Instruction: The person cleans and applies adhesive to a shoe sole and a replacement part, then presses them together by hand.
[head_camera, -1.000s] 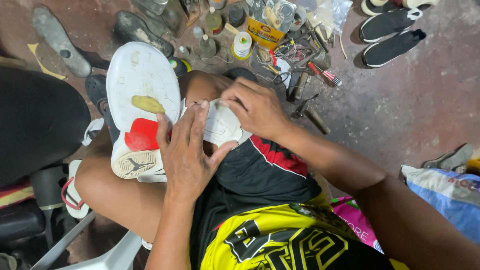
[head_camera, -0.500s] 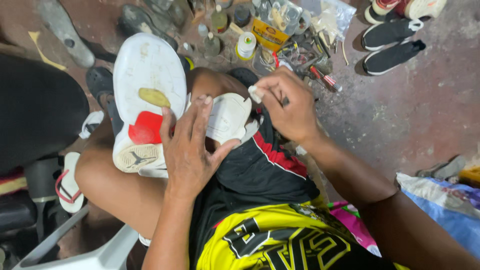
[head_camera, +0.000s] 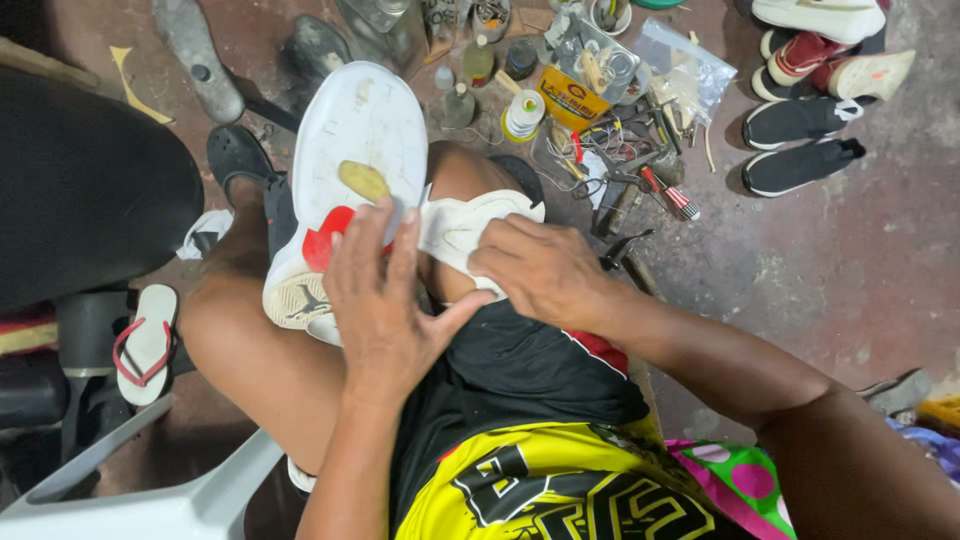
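Fig.: shoe repair, head view, person seated w/ work on the lap. A white sneaker (head_camera: 345, 190) lies sole-up across the left thigh, toe toward the top edge of the lap, heel toward the chair (head_camera: 150, 500). The left hand (head_camera: 385, 300) lies flat on the sole's near half, fingers spread apart and pressed down, thumb out to the right; it pins the shoe, it does not grip it. The right hand (head_camera: 540, 270) rests on a white insole piece (head_camera: 470, 225) at the knee, just beside the shoe; fingers close together, curled over the piece's near edge. Whether anything is pinched under them: cannot tell.

Progress (judgement): work appears mid-way. Shoe and insole piece are apart, so fitting or gluing looks not yet done; no wet glue can be made out on either part.

Condition: sole mostly white, scuffed grey, w/ a red patch (head_camera: 325, 240) near the heel and a yellowish oval patch (head_camera: 363, 181) at mid-sole. Heel tread worn. Insole piece looks thin, flexible, creased.

Surroundings: floor (head_camera: 800, 300) beyond the knees holds a clutter of tools (head_camera: 640, 180), a spool of thread (head_camera: 522, 115), a yellow glue can (head_camera: 570, 95). Black shoes (head_camera: 795, 145) lie toward the top right corner of the floor; a flip-flop (head_camera: 145, 345) lies at left.
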